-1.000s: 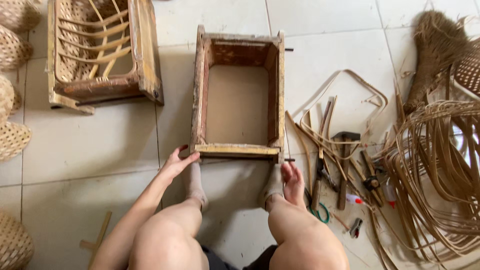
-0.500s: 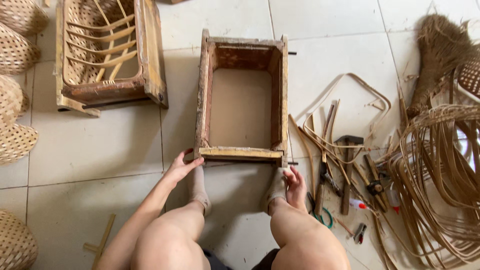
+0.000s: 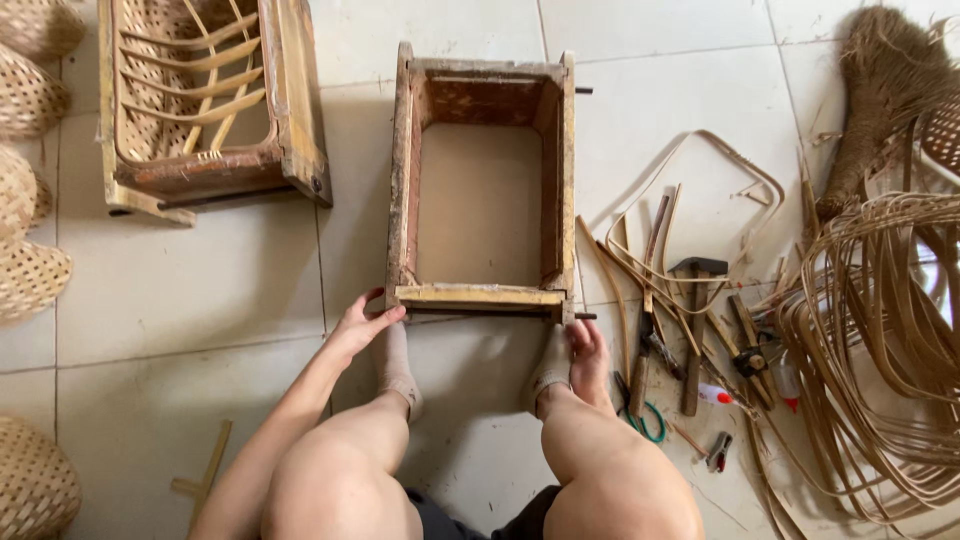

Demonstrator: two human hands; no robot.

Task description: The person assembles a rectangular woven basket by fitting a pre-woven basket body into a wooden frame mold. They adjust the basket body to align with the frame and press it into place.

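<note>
pale floor tiles (image 3: 200,300) are seen across the whole view, with all items laid on them. a large tangle of rattan strips (image 3: 880,330) is spread along the right edge, and a shaggy fibre bundle (image 3: 880,90) is seen above it. an open wooden box frame (image 3: 482,180) is placed at centre, long side running away from the person, its near end bar (image 3: 480,296) lying just beyond the feet. a second wooden frame (image 3: 205,100), packed with curved cane slats and woven work, is set at upper left, well apart from the first. woven baskets (image 3: 28,200) are lined up along the left edge. two socked feet (image 3: 398,360) are planted just below the near corners of the central frame, knees raised in the foreground. the left hand (image 3: 362,322) is held at the near left corner, fingers loosely open and touching the corner post, nothing pinched. the right hand (image 3: 588,352) is rested at the near right corner, fingers extended beside the foot, close under a thin metal rod (image 3: 585,316) protruding from the frame; a grip on it cannot be confirmed. a hammer (image 3: 694,330), green-handled pliers (image 3: 648,420) and small hand tools are scattered just right of the right hand.
</note>
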